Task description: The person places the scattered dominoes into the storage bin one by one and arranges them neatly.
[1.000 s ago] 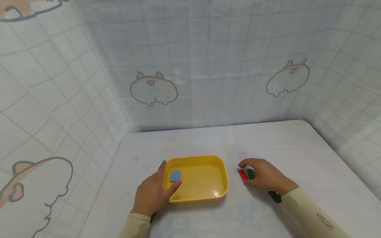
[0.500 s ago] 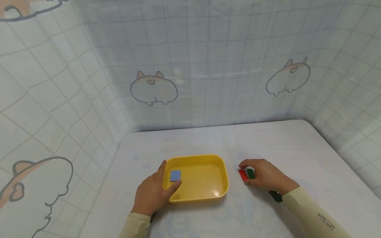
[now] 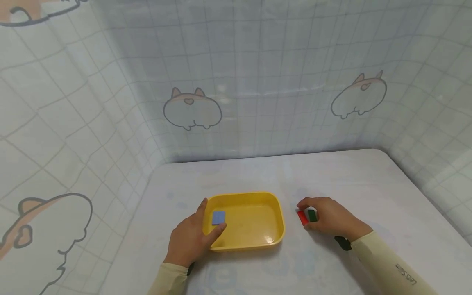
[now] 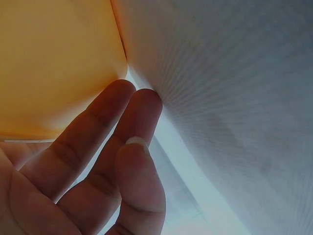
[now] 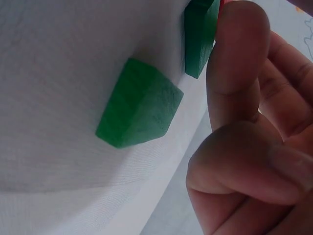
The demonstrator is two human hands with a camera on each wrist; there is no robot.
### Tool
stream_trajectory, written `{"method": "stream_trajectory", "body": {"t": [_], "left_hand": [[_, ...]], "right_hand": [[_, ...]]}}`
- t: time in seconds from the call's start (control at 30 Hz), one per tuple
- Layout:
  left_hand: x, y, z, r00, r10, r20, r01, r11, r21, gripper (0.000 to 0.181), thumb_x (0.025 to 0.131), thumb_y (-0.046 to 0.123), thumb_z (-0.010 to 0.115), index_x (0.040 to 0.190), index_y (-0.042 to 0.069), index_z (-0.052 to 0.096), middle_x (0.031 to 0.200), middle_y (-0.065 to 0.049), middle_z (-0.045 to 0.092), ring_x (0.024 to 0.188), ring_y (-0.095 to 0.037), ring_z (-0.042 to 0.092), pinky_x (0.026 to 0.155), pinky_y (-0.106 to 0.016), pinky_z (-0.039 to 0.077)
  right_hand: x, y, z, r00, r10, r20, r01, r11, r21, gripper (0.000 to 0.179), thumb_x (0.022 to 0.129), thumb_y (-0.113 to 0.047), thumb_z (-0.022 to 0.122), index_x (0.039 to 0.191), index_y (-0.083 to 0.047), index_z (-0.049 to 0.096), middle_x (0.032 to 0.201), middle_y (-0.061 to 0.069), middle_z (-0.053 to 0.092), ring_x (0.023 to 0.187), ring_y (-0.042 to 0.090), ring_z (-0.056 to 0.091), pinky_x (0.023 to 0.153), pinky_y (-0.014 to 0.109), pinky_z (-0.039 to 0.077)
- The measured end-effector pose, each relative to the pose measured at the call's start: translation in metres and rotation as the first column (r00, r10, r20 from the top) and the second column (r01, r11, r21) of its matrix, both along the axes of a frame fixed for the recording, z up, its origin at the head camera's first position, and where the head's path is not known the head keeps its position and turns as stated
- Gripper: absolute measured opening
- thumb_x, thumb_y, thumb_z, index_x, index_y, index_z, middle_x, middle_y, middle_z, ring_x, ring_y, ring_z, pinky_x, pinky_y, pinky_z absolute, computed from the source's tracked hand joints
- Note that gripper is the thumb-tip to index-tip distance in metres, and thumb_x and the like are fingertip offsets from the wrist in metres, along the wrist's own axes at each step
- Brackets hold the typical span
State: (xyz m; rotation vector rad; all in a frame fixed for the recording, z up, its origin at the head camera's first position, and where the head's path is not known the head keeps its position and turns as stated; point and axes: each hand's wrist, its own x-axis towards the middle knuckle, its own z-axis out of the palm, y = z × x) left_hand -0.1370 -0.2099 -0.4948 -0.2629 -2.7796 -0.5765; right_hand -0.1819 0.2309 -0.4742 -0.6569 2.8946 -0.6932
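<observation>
Left hand (image 3: 189,237) gripped the tray (image 3: 254,223) at nine o'clock, presumably steadying it; right hand (image 3: 333,219) pinched the red block (image 3: 303,218) endwise, apparently because a green block (image 3: 312,216) crowded its three o'clock.

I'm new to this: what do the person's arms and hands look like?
The left hand and right hand are gloveless. Pale cream left sleeve and right sleeve reach the wrists; small dark lettering, hard to read, marks the right one. Dark pieces show beneath both wrists.
</observation>
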Motion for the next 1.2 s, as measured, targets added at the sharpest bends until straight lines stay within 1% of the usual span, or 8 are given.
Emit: {"method": "stream_trajectory", "body": {"t": [0.27, 0.4, 0.57, 0.8, 1.0, 1.2], "left_hand": [[-0.0003, -0.0003, -0.0008, 1.0, -0.003, -0.005, 0.003, 1.0, 0.003, 0.103, 0.089, 0.087, 0.052, 0.164, 0.016, 0.04, 0.122, -0.01, 0.075, 0.095, -0.028, 0.074, 0.069, -0.047, 0.058], [-0.001, 0.0, -0.0007, 1.0, -0.004, -0.004, 0.004, 1.0, -0.003, 0.103, 0.09, 0.087, 0.051, 0.164, 0.017, 0.04, 0.122, -0.01, 0.075, 0.094, -0.029, 0.074, 0.069, -0.048, 0.058], [-0.0016, -0.0006, -0.0019, 1.0, -0.006, -0.006, 0.006, 1.0, -0.006, 0.103, 0.09, 0.087, 0.051, 0.164, 0.017, 0.039, 0.122, -0.01, 0.075, 0.096, -0.028, 0.074, 0.07, -0.048, 0.058], [-0.0017, -0.0026, -0.0038, 1.0, -0.003, -0.011, 0.002, 1.0, -0.007, 0.103, 0.089, 0.087, 0.053, 0.164, 0.017, 0.04, 0.122, -0.009, 0.075, 0.095, -0.027, 0.074, 0.069, -0.047, 0.058], [-0.0002, -0.0016, -0.0007, 1.0, -0.004, -0.012, 0.004, 1.0, 0.002, 0.103, 0.089, 0.086, 0.054, 0.164, 0.016, 0.041, 0.122, -0.01, 0.075, 0.094, -0.029, 0.074, 0.069, -0.048, 0.058], [0.0006, -0.0015, -0.0011, 1.0, 0.003, 0.011, -0.003, 1.0, -0.001, 0.104, 0.089, 0.087, 0.051, 0.165, 0.017, 0.039, 0.125, -0.01, 0.074, 0.098, -0.029, 0.074, 0.071, -0.048, 0.058]], "right_hand": [[0.0008, 0.0023, -0.0018, 1.0, 0.0, -0.021, 0.0, 1.0, 0.004, 0.051, 0.081, -0.028, 0.094, 0.127, -0.029, 0.072, 0.119, -0.017, 0.07, 0.113, 0.015, 0.064, 0.102, 0.049, 0.053], [0.0022, 0.0026, -0.0004, 1.0, -0.006, -0.018, 0.006, 1.0, -0.004, 0.048, 0.083, -0.026, 0.092, 0.127, -0.028, 0.072, 0.118, -0.017, 0.071, 0.113, 0.016, 0.064, 0.101, 0.049, 0.053], [0.0023, 0.0023, 0.0007, 1.0, -0.01, -0.007, 0.01, 1.0, -0.003, 0.048, 0.083, -0.026, 0.092, 0.127, -0.028, 0.072, 0.118, -0.017, 0.071, 0.111, 0.016, 0.064, 0.101, 0.048, 0.053], [0.0028, 0.0008, 0.0005, 1.0, -0.002, -0.019, 0.002, 1.0, -0.013, 0.048, 0.082, -0.025, 0.093, 0.126, -0.027, 0.073, 0.116, -0.016, 0.072, 0.111, 0.016, 0.064, 0.101, 0.049, 0.053], [0.0051, -0.001, 0.0021, 0.999, -0.034, 0.004, 0.034, 0.999, -0.009, 0.047, 0.082, -0.026, 0.093, 0.125, -0.027, 0.074, 0.116, -0.015, 0.072, 0.11, 0.017, 0.064, 0.1, 0.049, 0.054], [0.0071, -0.0016, 0.0023, 0.998, -0.061, 0.02, 0.061, 0.998, -0.007, 0.046, 0.083, -0.026, 0.093, 0.124, -0.027, 0.074, 0.117, -0.014, 0.071, 0.11, 0.018, 0.064, 0.1, 0.05, 0.054]]}}
